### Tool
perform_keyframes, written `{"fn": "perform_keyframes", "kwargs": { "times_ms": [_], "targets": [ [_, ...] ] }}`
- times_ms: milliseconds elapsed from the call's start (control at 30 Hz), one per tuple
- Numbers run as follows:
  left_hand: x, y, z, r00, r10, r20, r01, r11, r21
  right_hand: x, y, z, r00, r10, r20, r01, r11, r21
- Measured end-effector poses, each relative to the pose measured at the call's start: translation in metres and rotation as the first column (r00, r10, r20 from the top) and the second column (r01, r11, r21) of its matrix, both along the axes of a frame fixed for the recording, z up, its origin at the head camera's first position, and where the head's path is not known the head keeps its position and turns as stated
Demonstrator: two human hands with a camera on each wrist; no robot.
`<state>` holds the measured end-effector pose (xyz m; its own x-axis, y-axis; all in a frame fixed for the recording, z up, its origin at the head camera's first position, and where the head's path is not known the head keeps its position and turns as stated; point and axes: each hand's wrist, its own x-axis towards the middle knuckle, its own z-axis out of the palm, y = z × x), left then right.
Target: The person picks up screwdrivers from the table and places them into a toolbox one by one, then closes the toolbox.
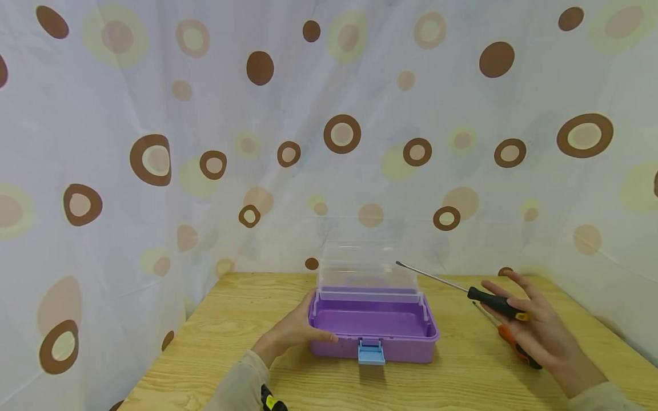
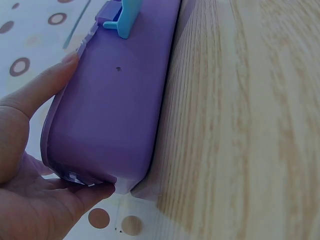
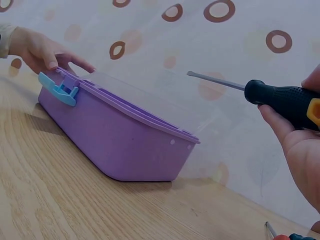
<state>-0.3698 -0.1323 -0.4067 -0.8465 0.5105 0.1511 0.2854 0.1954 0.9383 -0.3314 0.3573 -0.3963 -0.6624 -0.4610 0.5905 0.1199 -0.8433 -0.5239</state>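
A purple toolbox [image 1: 372, 348] with its clear lid [image 1: 367, 265] raised stands on the wooden table, its inside bare. Its light blue latch [image 1: 371, 352] hangs down at the front. My left hand [image 1: 295, 328] grips the box's left end, thumb along the front rim and fingers round the end, as the left wrist view shows. To the right of the box, above the table, my right hand [image 1: 540, 325] holds a screwdriver [image 3: 280, 100] by its black and yellow handle. The metal shaft points left, its tip near the lid's right side in the head view.
A second screwdriver [image 1: 514, 342] with a red and black handle lies on the table [image 1: 457, 382] below my right hand. A curtain [image 1: 288, 97] with brown and beige circles hangs behind the table and along its sides.
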Motion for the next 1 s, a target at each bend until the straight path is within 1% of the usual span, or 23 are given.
{"fn": "perform_keyframes", "kwargs": {
  "times_ms": [133,233,333,433,567,733,833,1000],
  "targets": [
    [0.002,-0.001,0.0,1.0,0.005,-0.003,-0.005,1.0,-0.006,-0.001,-0.012,0.003,1.0,0.012,-0.01,-0.012,1.0,0.026],
    [0.002,-0.001,0.0,1.0,0.01,-0.008,-0.01,1.0,-0.004,-0.002,-0.021,0.005,1.0,0.0,-0.016,0.001,0.999,0.052],
    [0.003,-0.002,0.0,1.0,0.011,-0.012,-0.011,1.0,-0.001,-0.005,-0.03,0.006,1.0,0.015,-0.004,-0.014,0.998,0.066],
    [0.004,-0.003,-0.001,1.0,0.025,-0.007,-0.025,1.0,-0.009,-0.009,-0.039,0.006,1.0,0.027,0.008,-0.028,0.996,0.084],
    [0.005,-0.004,-0.002,0.999,0.047,-0.001,-0.047,0.999,-0.022,-0.015,-0.051,0.005,0.999,0.039,-0.003,-0.038,0.993,0.116],
    [0.004,-0.005,-0.004,0.999,0.046,0.005,-0.046,0.999,-0.022,-0.02,-0.063,0.003,0.998,0.06,-0.024,-0.056,0.989,0.138],
    [0.002,-0.004,-0.004,0.999,0.04,0.007,-0.04,0.999,-0.011,-0.022,-0.068,0.003,0.998,0.051,-0.036,-0.045,0.986,0.161],
    [0.0,-0.002,-0.003,0.999,0.04,0.002,-0.04,0.999,-0.005,-0.03,-0.074,0.006,0.997,-0.009,-0.073,0.024,0.976,0.215]
  ]
}}
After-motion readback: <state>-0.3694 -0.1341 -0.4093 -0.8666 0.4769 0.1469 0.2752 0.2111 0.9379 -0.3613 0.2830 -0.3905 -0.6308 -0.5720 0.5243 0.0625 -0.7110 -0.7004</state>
